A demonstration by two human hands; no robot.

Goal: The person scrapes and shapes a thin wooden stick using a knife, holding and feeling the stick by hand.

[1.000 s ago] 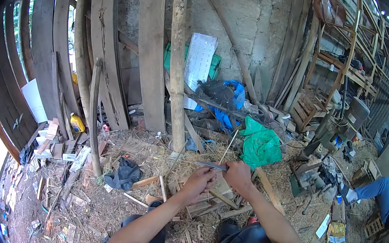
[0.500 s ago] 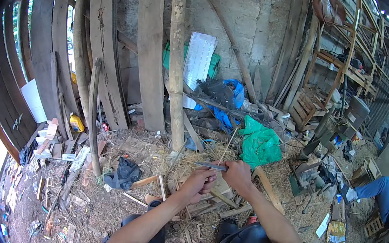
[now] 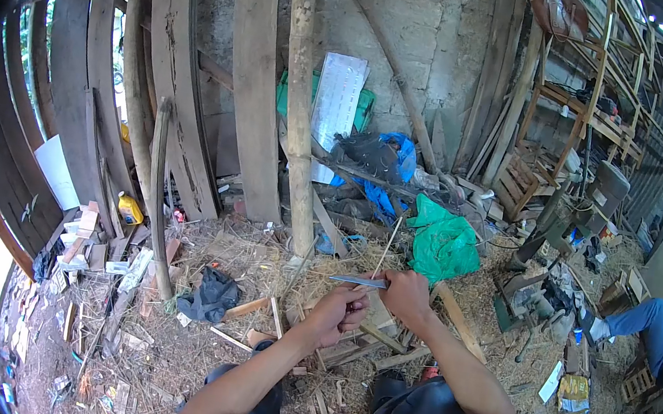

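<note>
My right hand is closed round the handle end of a knife, whose grey blade points left above my other hand. My left hand is closed in a pinch on a thin pale wooden stick that slants up and away past the blade. Where blade and stick cross, they appear to touch. The knife's handle is hidden in my fingers, and so is the stick's lower end. Both hands are held close together over the littered ground, in front of my knees.
A green plastic bag lies just beyond my hands, and a dark bag to the left. A bamboo post stands ahead. Wood offcuts and shavings cover the ground. Another person's leg in jeans shows at right, near a bench vise.
Both hands keep their grip on the knife and the stick. The blade has shifted very slightly; hardly anything else differs.
</note>
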